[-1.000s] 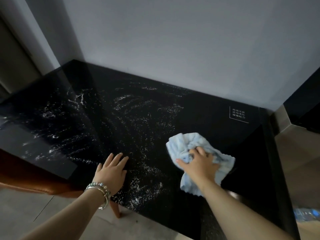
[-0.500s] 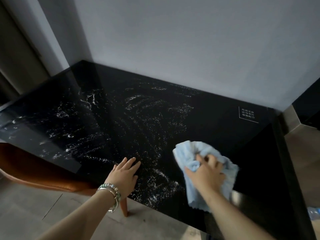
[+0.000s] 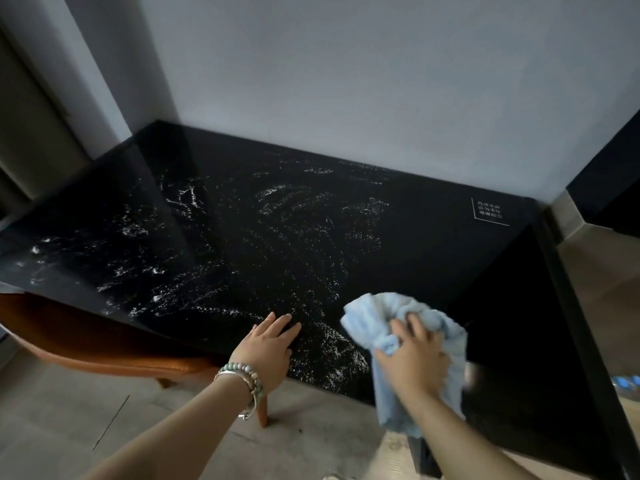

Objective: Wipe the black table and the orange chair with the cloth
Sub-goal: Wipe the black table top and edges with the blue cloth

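Note:
The black table (image 3: 433, 237) fills the middle of the view, its glossy top flecked with white streaks and specks. My right hand (image 3: 414, 358) grips a bunched light-blue cloth (image 3: 384, 313) and holds it against the table's near edge, right of centre, with part of the cloth hanging over the edge. My left hand (image 3: 268, 348) rests flat on the near edge, fingers straight, a beaded bracelet on the wrist. The orange chair (image 3: 114, 358) is tucked under the table at the left, mostly hidden by the top.
A grey wall (image 3: 346, 81) rises right behind the table. A small white printed label (image 3: 489, 210) marks the far right corner of the top. Pale floor tiles (image 3: 69, 427) lie below. At the right edge a blue-and-clear object (image 3: 625, 382) sits low.
My right hand has dragged the cloth towards me, from further in on the top to the near edge. The view has drifted left, so the table and my left hand sit further right.

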`<state>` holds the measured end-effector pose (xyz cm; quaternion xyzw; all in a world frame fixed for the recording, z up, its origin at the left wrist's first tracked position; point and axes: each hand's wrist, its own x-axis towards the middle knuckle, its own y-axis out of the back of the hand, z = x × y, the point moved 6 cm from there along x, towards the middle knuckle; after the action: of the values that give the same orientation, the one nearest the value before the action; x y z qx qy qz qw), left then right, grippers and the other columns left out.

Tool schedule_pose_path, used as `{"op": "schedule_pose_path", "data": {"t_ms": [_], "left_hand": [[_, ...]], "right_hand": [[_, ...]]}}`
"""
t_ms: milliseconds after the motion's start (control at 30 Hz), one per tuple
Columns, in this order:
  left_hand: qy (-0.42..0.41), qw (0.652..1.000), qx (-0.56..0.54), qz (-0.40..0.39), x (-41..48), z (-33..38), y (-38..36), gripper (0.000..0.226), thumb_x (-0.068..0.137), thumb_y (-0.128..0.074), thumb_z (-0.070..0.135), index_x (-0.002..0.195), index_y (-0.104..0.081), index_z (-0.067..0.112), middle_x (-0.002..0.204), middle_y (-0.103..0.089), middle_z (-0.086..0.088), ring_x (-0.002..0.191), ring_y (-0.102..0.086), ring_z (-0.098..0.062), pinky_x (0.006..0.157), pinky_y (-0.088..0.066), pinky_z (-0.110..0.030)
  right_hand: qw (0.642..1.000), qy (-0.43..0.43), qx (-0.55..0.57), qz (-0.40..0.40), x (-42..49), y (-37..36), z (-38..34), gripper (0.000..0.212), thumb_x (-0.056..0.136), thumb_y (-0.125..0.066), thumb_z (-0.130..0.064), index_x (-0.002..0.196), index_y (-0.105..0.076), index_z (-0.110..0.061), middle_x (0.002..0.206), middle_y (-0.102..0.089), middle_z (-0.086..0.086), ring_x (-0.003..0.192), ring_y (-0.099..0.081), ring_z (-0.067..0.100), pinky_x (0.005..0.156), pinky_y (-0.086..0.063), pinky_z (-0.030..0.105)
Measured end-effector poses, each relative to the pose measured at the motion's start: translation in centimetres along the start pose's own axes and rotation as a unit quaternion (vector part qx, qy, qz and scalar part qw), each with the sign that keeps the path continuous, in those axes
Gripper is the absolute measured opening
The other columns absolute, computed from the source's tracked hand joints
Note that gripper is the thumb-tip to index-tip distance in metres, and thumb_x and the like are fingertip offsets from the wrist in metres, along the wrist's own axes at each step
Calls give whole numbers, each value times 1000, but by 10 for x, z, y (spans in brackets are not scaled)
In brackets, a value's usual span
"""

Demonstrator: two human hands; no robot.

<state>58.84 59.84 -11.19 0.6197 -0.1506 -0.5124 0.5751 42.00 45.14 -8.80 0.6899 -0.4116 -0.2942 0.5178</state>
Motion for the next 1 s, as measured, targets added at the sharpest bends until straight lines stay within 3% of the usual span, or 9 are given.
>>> {"op": "schedule_pose_path", "data": {"t_ms": [133,233,333,467,567,700,767,900,1000], "left_hand": [[-8,998,54,10,-3,-4,2,59,99,-29,22,149,0,33,158,6,10,146,5,-20,119,-6,-40],[1,998,67,-3,-8,-16,5,61,98,-33,23,149,-1,35,158,3,10,146,2,-23,118,-10,-40],[23,998,60,-8,-15,-25,2,60,99,-32,24,149,-1,36,158,2,9,146,1,-23,118,-10,-41],[38,998,38,-11,-21,-31,-3,61,97,-36,31,149,-4,35,158,1,11,146,-1,-23,118,-9,-42],[36,999,39,-7,-24,-36,-1,65,94,-43,36,149,-8,35,157,-5,11,146,-5,-21,117,-11,-43],[28,999,37,-19,-28,-40,1,60,97,-35,20,149,-9,32,158,-3,9,146,-3,-20,118,-8,-44],[24,999,27,-19,-29,-40,-1,60,97,-35,19,150,-9,31,158,-2,9,146,-2,-20,117,-8,-43],[17,999,27,-12,-26,-44,-6,63,95,-41,32,149,-10,31,158,-4,9,146,-4,-20,118,-11,-41],[6,999,45,-23,-23,-47,-11,64,93,-40,29,150,-9,30,158,-2,8,146,-2,-20,119,-13,-41]], "right_hand": [[990,138,-27,27,-18,-6,-38,28,65,-43,-36,81,-63,-27,99,-59,-1,88,-58,33,55,-45,37],[999,-28,-32,4,9,3,9,33,86,-50,-36,118,-52,-27,132,-42,-1,119,-41,33,81,-44,44],[993,-108,-47,10,5,4,22,37,89,-48,-40,122,-48,-24,138,-38,0,121,-38,32,85,-44,45],[993,118,19,20,-39,-18,-57,24,69,-48,-33,86,-63,-23,104,-59,-1,92,-57,33,57,-47,40],[971,238,-12,8,-50,-22,-74,26,69,-49,-35,89,-63,-24,100,-59,-6,92,-59,29,54,-46,39],[999,3,-1,37,-15,-4,-11,26,88,-50,-32,111,-54,-23,123,-49,-2,118,-43,28,79,-47,42],[999,-27,-7,36,-22,-4,-14,24,88,-48,-31,110,-54,-25,124,-49,-3,118,-42,29,80,-46,42],[979,202,37,14,-65,-28,-80,24,65,-45,-38,82,-58,-29,98,-59,-8,86,-60,28,52,-46,37],[961,276,12,7,-55,-27,-79,28,69,-45,-36,90,-59,-26,100,-57,-5,92,-58,26,56,-47,38]]}}
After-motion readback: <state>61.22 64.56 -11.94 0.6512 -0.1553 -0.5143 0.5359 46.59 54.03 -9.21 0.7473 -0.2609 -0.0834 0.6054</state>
